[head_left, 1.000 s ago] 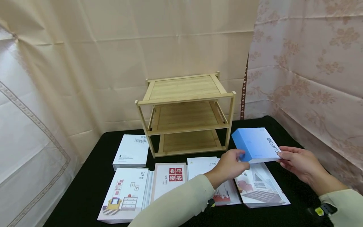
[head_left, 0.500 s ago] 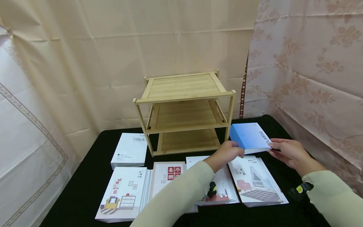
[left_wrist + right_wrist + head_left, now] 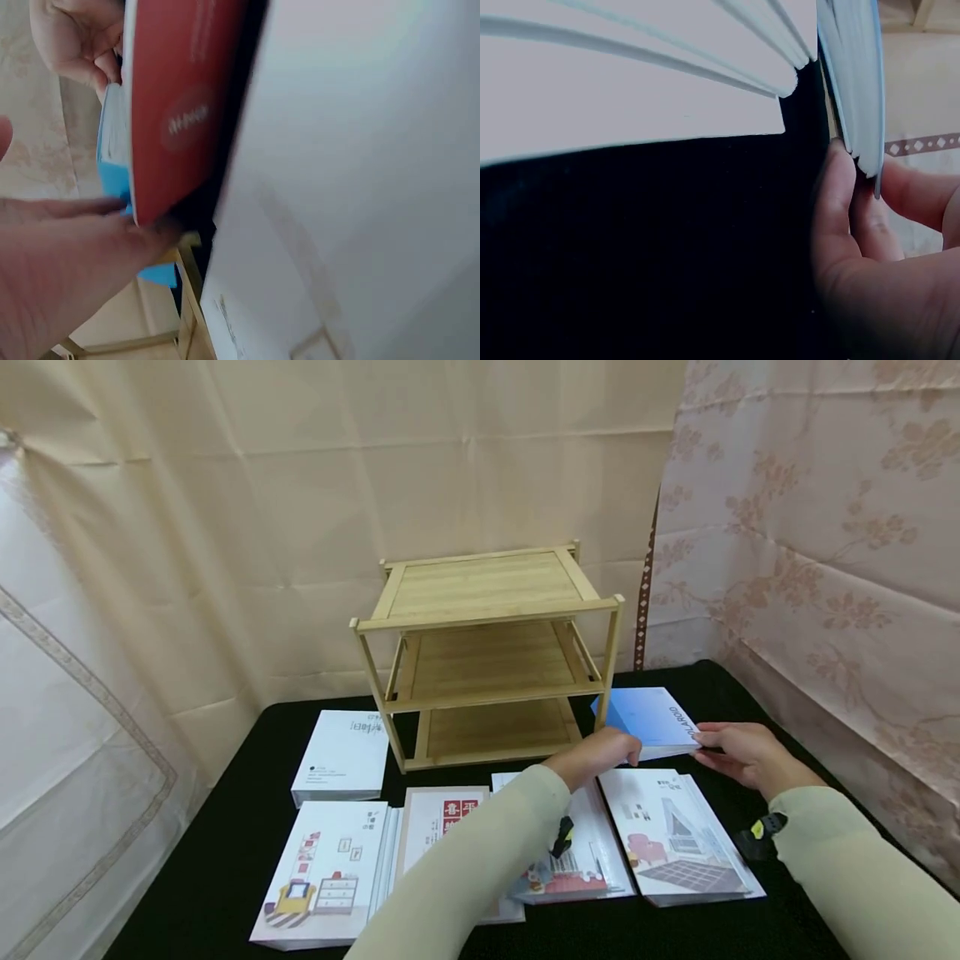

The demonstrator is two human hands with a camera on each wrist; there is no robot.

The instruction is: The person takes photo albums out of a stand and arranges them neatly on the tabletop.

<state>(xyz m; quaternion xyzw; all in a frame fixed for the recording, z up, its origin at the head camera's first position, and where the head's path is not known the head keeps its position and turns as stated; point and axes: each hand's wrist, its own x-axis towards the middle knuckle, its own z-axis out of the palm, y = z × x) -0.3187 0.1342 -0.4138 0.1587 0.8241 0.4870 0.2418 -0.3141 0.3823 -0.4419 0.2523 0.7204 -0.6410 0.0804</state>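
A thick blue book [image 3: 647,714] with dark lettering on its cover lies at the right, close by the wooden rack's front right leg. My right hand [image 3: 750,757] pinches its near right corner. In the right wrist view the thumb is on the cover and the fingers [image 3: 836,202] are under the page edges. At the spine end, my left hand [image 3: 596,757] holds the near left corner. The left wrist view has its fingers [image 3: 82,225] across the blue spine, partly hidden by a book with a red face [image 3: 180,105].
A three-tier wooden rack [image 3: 487,581] stands at the back. Along the front lie white books: one with a yellow armchair [image 3: 322,877], one with red characters [image 3: 427,814], and one with a pink armchair [image 3: 667,835]. Another white book [image 3: 341,756] lies left of the rack.
Both hands have carried the blue book left and away from me, down toward the black cloth beside the rack. The white book beneath its earlier position is now uncovered.
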